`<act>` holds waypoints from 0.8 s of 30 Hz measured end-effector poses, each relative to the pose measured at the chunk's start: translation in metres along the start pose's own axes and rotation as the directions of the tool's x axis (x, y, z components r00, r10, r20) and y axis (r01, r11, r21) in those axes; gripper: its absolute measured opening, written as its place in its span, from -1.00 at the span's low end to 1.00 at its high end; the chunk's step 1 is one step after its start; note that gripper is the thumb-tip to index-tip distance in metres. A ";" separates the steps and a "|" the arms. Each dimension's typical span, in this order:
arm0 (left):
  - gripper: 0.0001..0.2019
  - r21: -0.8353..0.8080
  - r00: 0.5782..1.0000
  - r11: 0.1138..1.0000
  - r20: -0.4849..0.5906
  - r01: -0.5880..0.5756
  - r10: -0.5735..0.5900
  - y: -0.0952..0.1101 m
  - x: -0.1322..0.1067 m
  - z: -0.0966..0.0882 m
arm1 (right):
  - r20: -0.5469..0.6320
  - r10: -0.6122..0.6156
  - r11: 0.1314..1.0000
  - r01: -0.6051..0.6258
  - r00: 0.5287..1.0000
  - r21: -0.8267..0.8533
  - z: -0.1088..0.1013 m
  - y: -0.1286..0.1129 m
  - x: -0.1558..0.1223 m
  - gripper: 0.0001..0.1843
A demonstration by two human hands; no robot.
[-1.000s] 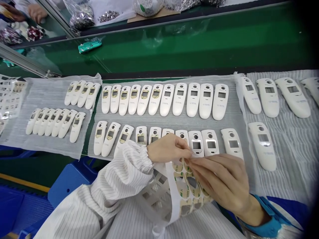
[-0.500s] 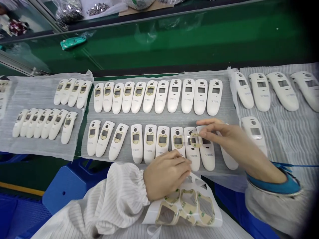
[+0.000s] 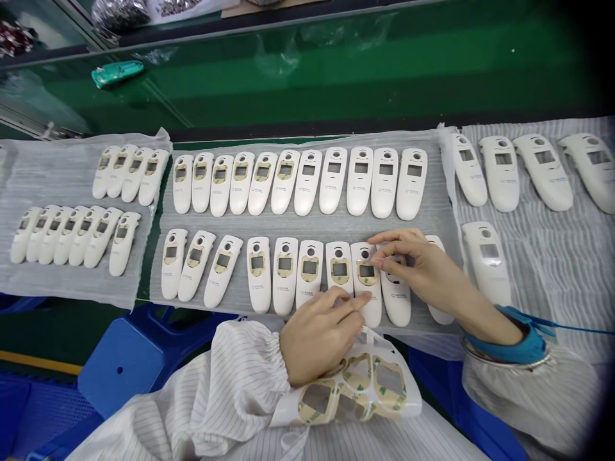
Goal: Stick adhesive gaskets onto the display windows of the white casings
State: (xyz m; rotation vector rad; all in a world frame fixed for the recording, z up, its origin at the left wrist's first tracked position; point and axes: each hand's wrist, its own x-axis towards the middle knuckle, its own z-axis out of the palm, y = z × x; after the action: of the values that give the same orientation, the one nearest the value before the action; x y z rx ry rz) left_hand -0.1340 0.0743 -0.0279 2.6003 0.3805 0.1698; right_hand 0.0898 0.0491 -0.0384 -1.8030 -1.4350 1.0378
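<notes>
My right hand (image 3: 418,266) pinches the edge of a tan adhesive sticker (image 3: 368,280). This sticker lies around the display window of a white handheld device shell (image 3: 371,310) in the front row. Under my left hand (image 3: 324,333) hangs a sheet of adhesive stickers (image 3: 353,394), its upper part gripped by the curled fingers. One left fingertip reaches the lower half of the same shell. A neighbouring shell (image 3: 398,307) is partly covered by my right hand. To the left, another shell (image 3: 339,261) has a sticker round its window.
Two rows of white shells lie on a grey foam mat (image 3: 288,225). More shells stand on mats at the left (image 3: 57,282) and right (image 3: 552,269). Blue stools (image 3: 120,365) are below the table edge. A teal object (image 3: 118,73) lies beyond the rows.
My right hand has brought the sticker down and left onto the shell's window area. A left finger has stretched to the shell. The whole view has shifted slightly.
</notes>
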 end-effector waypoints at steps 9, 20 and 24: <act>-0.82 0.003 1.000 1.000 0.000 -0.003 0.003 0.000 0.002 0.000 | 0.005 0.002 1.000 -0.002 1.000 -0.007 0.000 -0.001 -0.003 -0.78; -0.83 0.010 1.000 1.000 0.003 0.002 -0.002 0.001 0.004 -0.003 | 0.011 0.010 1.000 -0.010 1.000 -0.012 -0.002 -0.002 -0.004 -0.78; -0.82 0.013 1.000 1.000 0.015 0.003 -0.003 0.001 0.005 -0.004 | 0.016 0.009 1.000 -0.009 1.000 -0.010 -0.001 -0.003 -0.003 -0.77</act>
State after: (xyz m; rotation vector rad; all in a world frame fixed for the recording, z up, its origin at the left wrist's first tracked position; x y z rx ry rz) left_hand -0.1296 0.0767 -0.0231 2.6126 0.3818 0.1475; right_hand 0.0891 0.0465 -0.0347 -1.8139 -1.4451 1.0539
